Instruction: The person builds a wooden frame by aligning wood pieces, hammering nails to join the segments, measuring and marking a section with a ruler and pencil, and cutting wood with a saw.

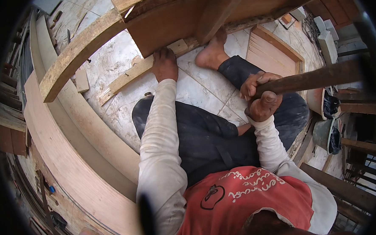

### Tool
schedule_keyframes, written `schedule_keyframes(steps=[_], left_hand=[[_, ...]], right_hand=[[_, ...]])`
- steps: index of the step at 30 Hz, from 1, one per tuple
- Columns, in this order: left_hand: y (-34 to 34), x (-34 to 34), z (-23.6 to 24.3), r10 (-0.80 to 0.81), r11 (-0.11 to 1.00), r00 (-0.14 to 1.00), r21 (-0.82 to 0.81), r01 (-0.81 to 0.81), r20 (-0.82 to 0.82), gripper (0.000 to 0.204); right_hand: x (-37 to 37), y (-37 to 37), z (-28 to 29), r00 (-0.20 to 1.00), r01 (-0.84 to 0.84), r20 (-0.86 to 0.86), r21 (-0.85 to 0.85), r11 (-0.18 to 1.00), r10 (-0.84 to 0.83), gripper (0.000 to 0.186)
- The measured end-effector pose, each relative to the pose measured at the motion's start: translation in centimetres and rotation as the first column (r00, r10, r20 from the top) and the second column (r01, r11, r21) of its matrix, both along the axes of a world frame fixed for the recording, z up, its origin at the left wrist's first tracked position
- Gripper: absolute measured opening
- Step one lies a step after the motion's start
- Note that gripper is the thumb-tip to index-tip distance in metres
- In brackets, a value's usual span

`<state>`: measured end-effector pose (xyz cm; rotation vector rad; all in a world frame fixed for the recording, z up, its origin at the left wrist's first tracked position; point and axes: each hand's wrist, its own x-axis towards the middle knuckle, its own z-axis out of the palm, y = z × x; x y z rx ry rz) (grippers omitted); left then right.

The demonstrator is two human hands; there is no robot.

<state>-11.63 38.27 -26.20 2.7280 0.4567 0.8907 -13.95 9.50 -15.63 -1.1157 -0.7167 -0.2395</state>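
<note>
right hand [263,107] grips a brown handle [313,77], far end indistinct.

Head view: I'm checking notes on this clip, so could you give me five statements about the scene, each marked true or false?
1. The right hand grips a thick brown handle. True.
2. The left hand hangs in the air, touching nothing. False: it rests on a wooden strip.
3. The shirt has a red front and pale sleeves. True.
4. The foot near the wooden strip wears a boot. False: it is bare.
5. The long, broad curved panel lies at the person's right. False: it lies at the left.
</note>
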Motion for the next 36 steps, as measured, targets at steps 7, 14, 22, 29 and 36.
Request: schedule_keyframes(steps=[7, 14, 22, 29, 36], left_hand=[[0.0, 0.3, 0.5, -0.006, 0.997, 0.994, -0.080, -0.003, -0.105, 0.016], [-0.1, 0.0, -0.1, -0.015, 0.998, 1.000, -0.067, 0.013, -0.022, 0.017], [-0.2, 0.0, 0.4, 0.029, 0.997, 0.998, -0.073, -0.034, -0.063, 0.018], [-0.2, 0.2, 0.1, -0.006, 0.996, 0.995, -0.085, -0.002, -0.098, 0.022], [0.2, 0.1, 0.5, -0.018, 0.997, 0.986, -0.080, 0.005, -0.164, 0.026]], right_hand=[[-1.3, 4.9, -4.3, 0.932, -0.122, -0.196, -0.961, 0.247, -0.305, 0.042], [-2.5, 3.1, 0.7, 0.958, 0.060, -0.250, -0.299, 0.952, -0.139, 0.036], [-1.6, 3.8, -5.0, 0.771, -0.410, -0.551, -0.813, 0.413, -0.320, 0.038], [-0.8, 5.5, -4.0, 0.884, -0.163, -0.185, -0.983, 0.087, -0.429, 0.038], [-6.8, -5.5, 5.1, 0.624, -0.271, -0.745, -0.489, 0.829, -0.235, 0.017]])
